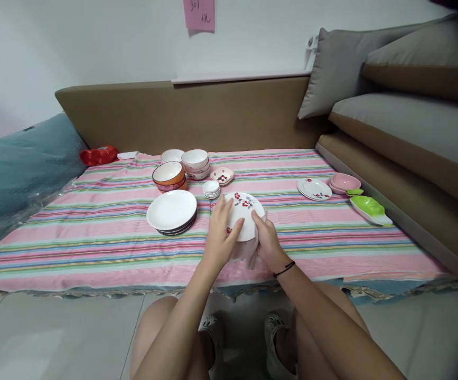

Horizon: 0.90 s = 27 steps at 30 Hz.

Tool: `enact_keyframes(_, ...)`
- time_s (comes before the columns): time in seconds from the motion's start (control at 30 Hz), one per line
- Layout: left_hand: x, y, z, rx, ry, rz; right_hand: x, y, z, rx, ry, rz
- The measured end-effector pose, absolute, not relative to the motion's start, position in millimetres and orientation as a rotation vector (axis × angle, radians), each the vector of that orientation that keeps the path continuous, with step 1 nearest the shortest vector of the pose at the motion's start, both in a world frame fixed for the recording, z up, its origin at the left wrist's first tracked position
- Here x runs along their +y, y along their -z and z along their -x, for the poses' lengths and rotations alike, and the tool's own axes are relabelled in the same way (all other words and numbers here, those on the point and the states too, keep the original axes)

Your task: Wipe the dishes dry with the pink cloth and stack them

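A white plate with red flowers [246, 217] is held up between my two hands, its face turned toward me. My left hand [221, 232] grips the left edge, thumb across the face. At the right edge, my right hand [267, 237] presses a thumb on the rim and holds a thin pale cloth [250, 253] that hangs below and behind the plate. Fingers behind the plate are hidden. Just left of it are a stack of small white dishes [212, 189] and a stack of larger white plates [172, 210].
Bowls [168, 173] and a pink square dish [222, 175] stand farther back. To the right lie flowered plates [314, 189], pink bowls [345, 182] and a green leaf-shaped dish [369, 208]. Cushions [407, 126] are piled at right, above the striped cloth [105, 221].
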State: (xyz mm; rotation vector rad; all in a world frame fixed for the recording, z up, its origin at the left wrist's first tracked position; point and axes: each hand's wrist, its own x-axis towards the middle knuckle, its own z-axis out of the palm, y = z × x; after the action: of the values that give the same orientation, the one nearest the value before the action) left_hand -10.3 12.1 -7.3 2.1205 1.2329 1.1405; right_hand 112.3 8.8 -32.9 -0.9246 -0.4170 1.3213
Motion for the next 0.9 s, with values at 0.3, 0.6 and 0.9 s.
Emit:
enact_keyframes(0.3, 18.6, 16.7, 14.5, 1.100, -1.000, -1.125, 31.0, 44.4, -135.6, -0.507, -1.104, 1.219)
enact_keyframes(0.6, 19.3, 12.7, 18.1, 1.133, -1.228, -0.963, 48.6, 37.8, -171.4, -0.602, -1.079, 1.217)
enact_keyframes(0.9, 22.9, 1.0, 34.2, 1.272, -1.406, -0.803, 50.5, 17.6, -209.0, -0.176, -1.427, 0.786)
